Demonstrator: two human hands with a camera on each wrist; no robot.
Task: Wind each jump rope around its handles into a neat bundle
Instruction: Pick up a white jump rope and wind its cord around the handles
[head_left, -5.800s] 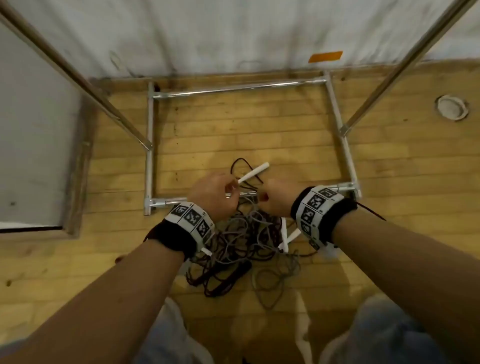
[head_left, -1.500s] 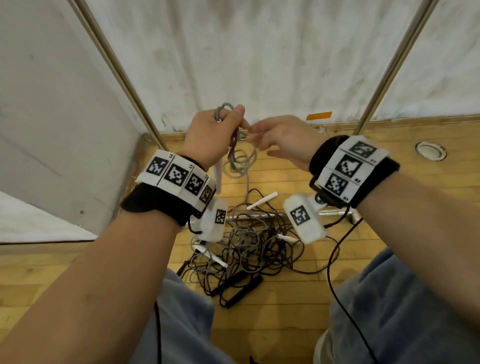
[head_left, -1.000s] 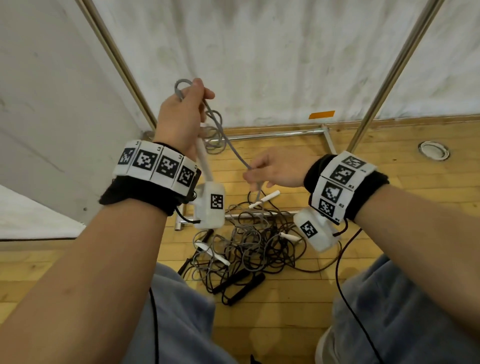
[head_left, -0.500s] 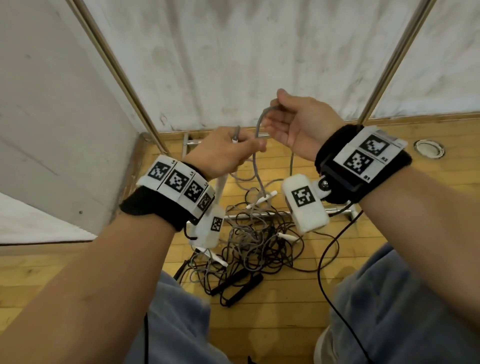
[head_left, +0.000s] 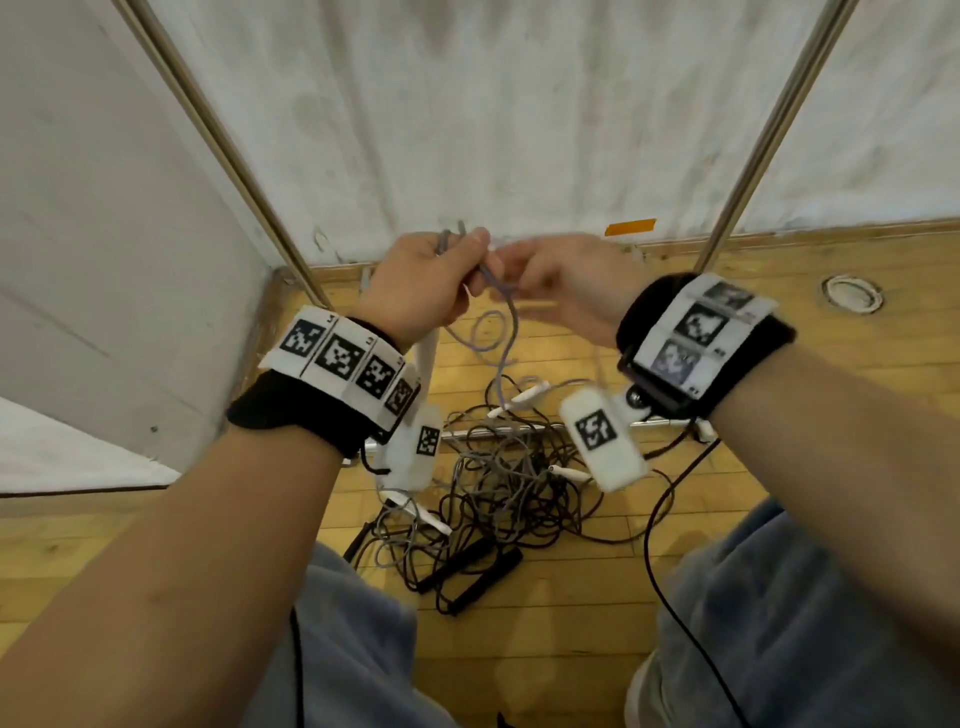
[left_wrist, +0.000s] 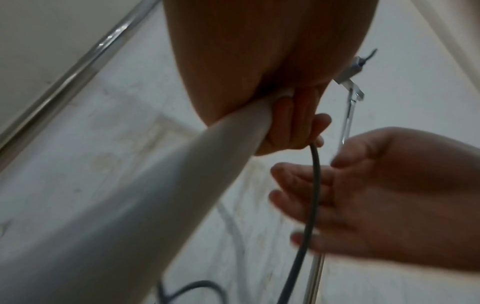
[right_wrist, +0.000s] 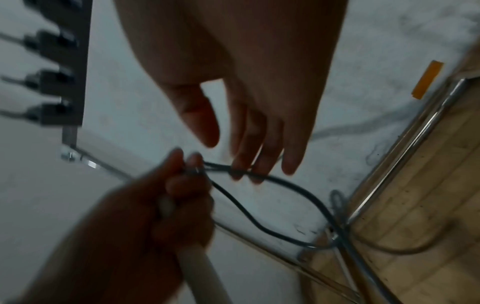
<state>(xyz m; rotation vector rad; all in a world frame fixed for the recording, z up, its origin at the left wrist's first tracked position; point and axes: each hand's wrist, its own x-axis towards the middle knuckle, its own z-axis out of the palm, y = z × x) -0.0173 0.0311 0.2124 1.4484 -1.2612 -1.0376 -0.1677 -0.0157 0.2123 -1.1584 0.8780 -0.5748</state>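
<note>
We've got the left hand (head_left: 421, 291) up at centre frame, fist wrapped round a smooth white handle (left_wrist: 145, 185) with turns of grey rope (head_left: 498, 358) pinched at the top. The right hand (head_left: 566, 283) sits just beside it, fingers straight and relaxed, fingertips (right_wrist: 241, 172) brushing a strand in the right wrist view but gripping nothing. So the hands are close together, and only the left is clamped.

From the fist the thin, slick grey rope drops in loose curls to the tangled pile (head_left: 498, 483) on the plank floor (head_left: 779, 426), lower centre. In that heap are grey and dark cords, slim white handles (head_left: 524, 397) and a pair of matte black handles (head_left: 467, 571).

The risk as we see it: the free length is still threaded through that knot of cords. Pull another turn and it may drag the other ropes up, or cinch the snarl tighter. With the right hand off the strand, tension drops, and the springy cord could slip its coils off the smooth handle.
</note>
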